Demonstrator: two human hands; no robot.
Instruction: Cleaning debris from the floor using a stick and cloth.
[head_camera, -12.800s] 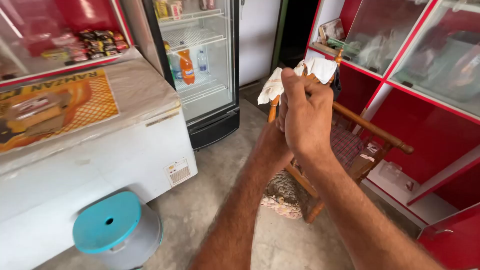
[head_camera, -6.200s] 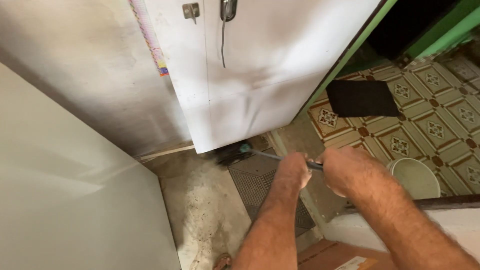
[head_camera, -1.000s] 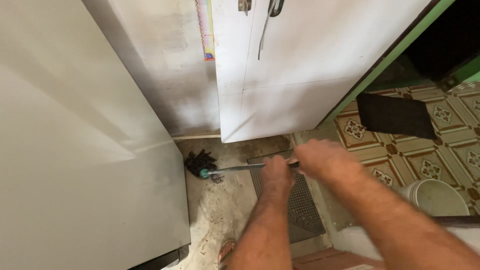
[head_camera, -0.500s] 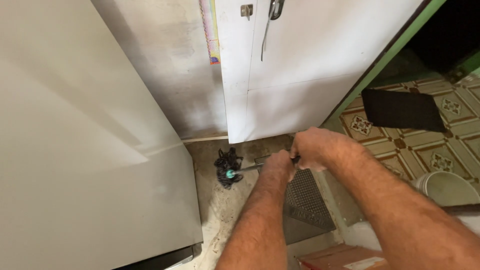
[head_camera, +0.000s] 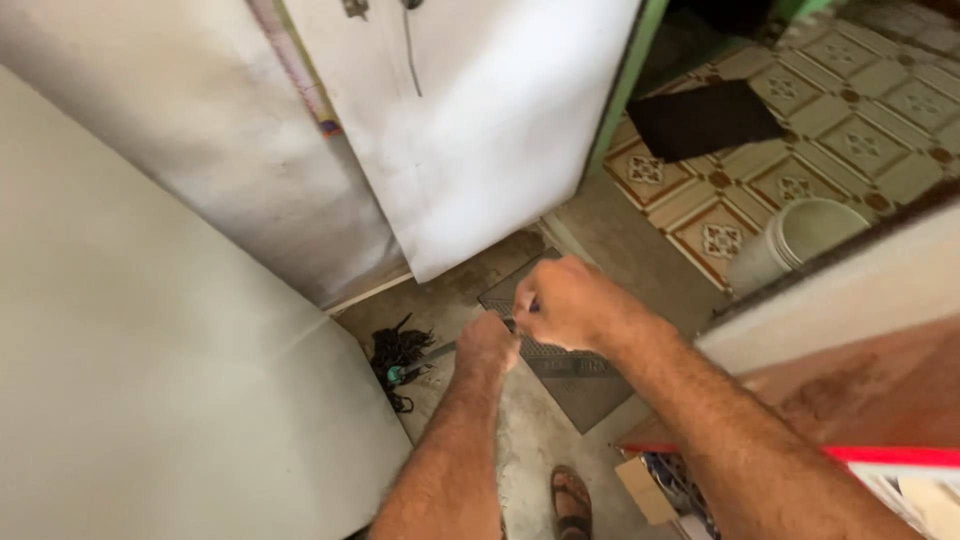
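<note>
A: What is seen closest in?

B: A sandalled foot (head_camera: 571, 503) on the concrete floor (head_camera: 530, 440). Above it, the left hand (head_camera: 486, 346) and right hand (head_camera: 563, 303) are both closed round a thin mop handle (head_camera: 440, 350), left hand lower.

A: And the mop head?

B: The dark mop head (head_camera: 398, 357) lies on the floor in the corner, just beside the pale cabinet side (head_camera: 180, 400); contact cannot be judged.

A: What might go wrong?

B: The strands could be snagged under the cabinet, or the grey mat (head_camera: 570, 365) dragged. Further off, the white bucket (head_camera: 800, 240) could be tipped by a wide swing.

Soft even daylight, slight motion blur
</note>
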